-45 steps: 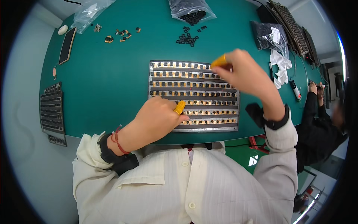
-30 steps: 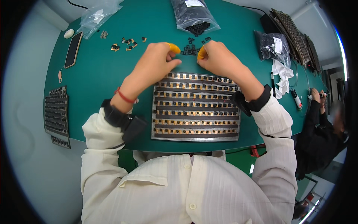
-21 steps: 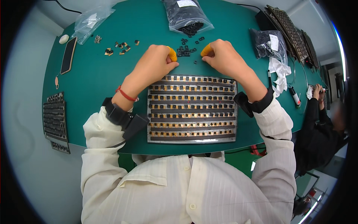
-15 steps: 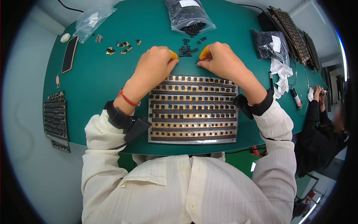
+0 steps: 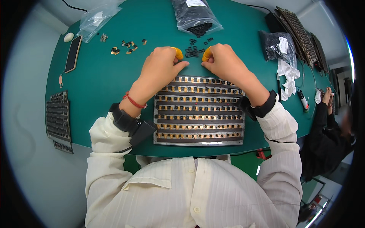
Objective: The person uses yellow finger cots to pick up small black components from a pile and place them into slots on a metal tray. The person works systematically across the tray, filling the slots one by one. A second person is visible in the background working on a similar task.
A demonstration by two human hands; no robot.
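A metal keyboard plate (image 5: 199,112) with rows of small switches lies on the green table (image 5: 99,91) right in front of me. My left hand (image 5: 161,68) and my right hand (image 5: 224,62) rest just beyond its far edge, both wearing orange finger cots. Their fingertips meet at a small heap of loose black switches (image 5: 194,51). The fingers are curled and pinching; what they hold is too small to see.
A clear bag of black parts (image 5: 194,15) lies behind the heap. Loose small parts (image 5: 127,45), a phone (image 5: 73,53) and another bag (image 5: 97,19) sit far left. A second plate (image 5: 59,119) hangs at the left edge. Another person (image 5: 329,125) works at right.
Both hands left the plate's rows and moved to the far side, coming together at the heap of black switches, where they have stayed for the last second.
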